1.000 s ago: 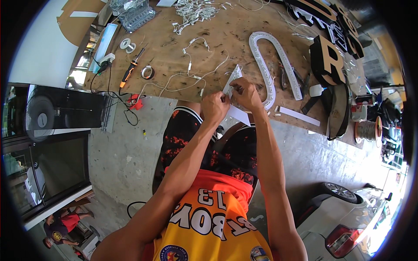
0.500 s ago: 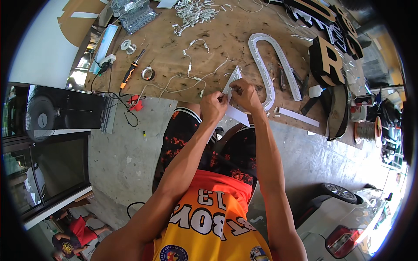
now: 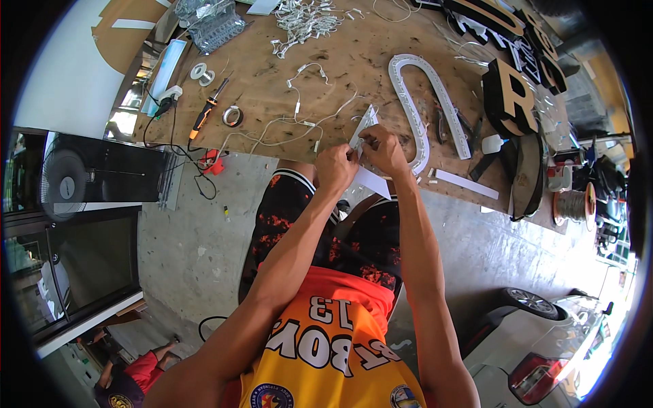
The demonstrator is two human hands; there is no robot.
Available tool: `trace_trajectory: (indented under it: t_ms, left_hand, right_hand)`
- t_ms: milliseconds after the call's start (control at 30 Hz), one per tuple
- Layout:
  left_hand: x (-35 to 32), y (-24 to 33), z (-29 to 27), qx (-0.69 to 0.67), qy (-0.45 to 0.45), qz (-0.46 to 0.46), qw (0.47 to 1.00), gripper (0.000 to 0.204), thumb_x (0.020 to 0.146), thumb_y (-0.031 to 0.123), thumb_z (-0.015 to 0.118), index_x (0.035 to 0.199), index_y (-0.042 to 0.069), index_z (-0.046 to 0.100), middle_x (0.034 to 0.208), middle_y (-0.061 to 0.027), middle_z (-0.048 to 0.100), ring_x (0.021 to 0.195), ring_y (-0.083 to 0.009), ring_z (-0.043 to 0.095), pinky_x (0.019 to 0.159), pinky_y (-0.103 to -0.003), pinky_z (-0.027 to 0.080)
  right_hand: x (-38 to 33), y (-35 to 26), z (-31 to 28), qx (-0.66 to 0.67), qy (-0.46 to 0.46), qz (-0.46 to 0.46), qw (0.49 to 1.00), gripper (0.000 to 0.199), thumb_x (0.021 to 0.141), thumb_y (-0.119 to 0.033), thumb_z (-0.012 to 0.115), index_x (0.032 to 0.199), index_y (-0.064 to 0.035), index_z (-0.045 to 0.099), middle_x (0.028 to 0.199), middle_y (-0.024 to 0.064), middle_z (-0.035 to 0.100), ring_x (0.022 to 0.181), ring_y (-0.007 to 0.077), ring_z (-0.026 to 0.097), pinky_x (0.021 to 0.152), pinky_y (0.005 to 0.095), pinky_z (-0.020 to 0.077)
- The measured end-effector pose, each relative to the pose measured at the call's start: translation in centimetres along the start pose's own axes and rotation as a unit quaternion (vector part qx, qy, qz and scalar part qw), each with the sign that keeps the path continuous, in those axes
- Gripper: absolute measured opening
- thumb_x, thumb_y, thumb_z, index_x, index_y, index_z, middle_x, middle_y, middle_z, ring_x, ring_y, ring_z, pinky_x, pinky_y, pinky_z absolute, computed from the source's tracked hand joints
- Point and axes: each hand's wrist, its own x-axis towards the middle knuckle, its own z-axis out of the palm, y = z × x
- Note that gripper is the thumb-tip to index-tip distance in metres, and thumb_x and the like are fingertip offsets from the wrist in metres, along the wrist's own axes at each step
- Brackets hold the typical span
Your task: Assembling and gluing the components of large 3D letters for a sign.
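Hands meet at the near edge of a worn wooden workbench [image 3: 381,41], both closed on the same white plastic strip piece [image 3: 367,132]. The left hand [image 3: 337,168] is curled into a loose fist, its fingers bent in tight and pinching the lower part of the white piece from the left. The right hand [image 3: 384,149] sits just beside it, touching it, with fingers folded over the piece from the right and the thumb pressed toward the left hand. The white piece stands tilted between them, its narrow upper end poking above the knuckles and a wider flat part [image 3: 373,182] hanging below the hands over the bench edge. Whether anything small is caught between the fingertips cannot be told. Just right of the right hand lies a long white U-shaped channel [image 3: 418,102], near but apart from the fingers. A thin white wire with small modules [image 3: 299,115] snakes across the bench left of the hands, its end running close to them. Farther left lie an orange-handled tool [image 3: 204,117], a small roll of tape [image 3: 232,115] and two white spools [image 3: 199,71]. A heap of white wired modules [image 3: 306,17] sits at the far side of the bench. Large dark sign letters [image 3: 510,95] stand to the right, well apart from the hands, with a short white strip [image 3: 466,183] on the bench edge below them.
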Motion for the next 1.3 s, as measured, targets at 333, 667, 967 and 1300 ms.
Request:
trace_trajectory:
  t_ms: [333, 667, 967, 1300]
  left_hand:
    - [0.5, 0.6, -0.4, 0.033, -0.023, -0.011, 0.999, 0.02, 0.078, 0.024, 0.073, 0.074, 0.005, 0.071, 0.074, -0.0174, 0.069, 0.073, -0.0389, 0.067, 0.068, -0.048, 0.053]
    - [-0.3, 0.4, -0.7, 0.001, -0.007, -0.01, 1.0, 0.017, 0.08, 0.022, 0.072, 0.078, 0.005, 0.072, 0.075, -0.0169, 0.069, 0.073, -0.0384, 0.067, 0.067, -0.046, 0.053]
    - [-1.1, -1.0, -0.9, -0.066, 0.055, 0.084, 0.993, 0.011, 0.079, 0.012, 0.069, 0.088, 0.006, 0.073, 0.082, -0.0163, 0.07, 0.073, -0.0358, 0.067, 0.063, -0.041, 0.053]
    - [-0.1, -1.5, -3.5, 0.008, -0.084, 0.14, 0.987, 0.022, 0.078, 0.007, 0.065, 0.099, 0.005, 0.071, 0.086, -0.0159, 0.069, 0.075, -0.0372, 0.067, 0.066, -0.044, 0.054]
  right_hand:
    - [0.2, 0.1, 0.2, -0.016, 0.0, -0.003, 1.0, 0.024, 0.073, -0.003, 0.075, 0.096, 0.0016, 0.069, 0.089, 0.0139, 0.068, 0.072, 0.0227, 0.068, 0.066, 0.032, 0.0541]
    - [0.2, -0.2, 0.9, -0.04, 0.027, 0.012, 0.999, 0.027, 0.07, -0.007, 0.079, 0.092, 0.0022, 0.069, 0.087, 0.0165, 0.067, 0.074, 0.0309, 0.066, 0.068, 0.0374, 0.0528]
    - [0.5, 0.2, 1.1, -0.04, 0.027, 0.027, 0.998, 0.027, 0.069, -0.007, 0.078, 0.093, 0.0015, 0.068, 0.088, 0.0185, 0.066, 0.079, 0.0373, 0.066, 0.071, 0.0409, 0.0528]
    - [0.2, -1.1, 2.5, -0.154, 0.047, 0.022, 0.987, 0.024, 0.074, -0.005, 0.072, 0.097, -0.0009, 0.067, 0.097, 0.0189, 0.065, 0.087, 0.0419, 0.064, 0.075, 0.0458, 0.0526]
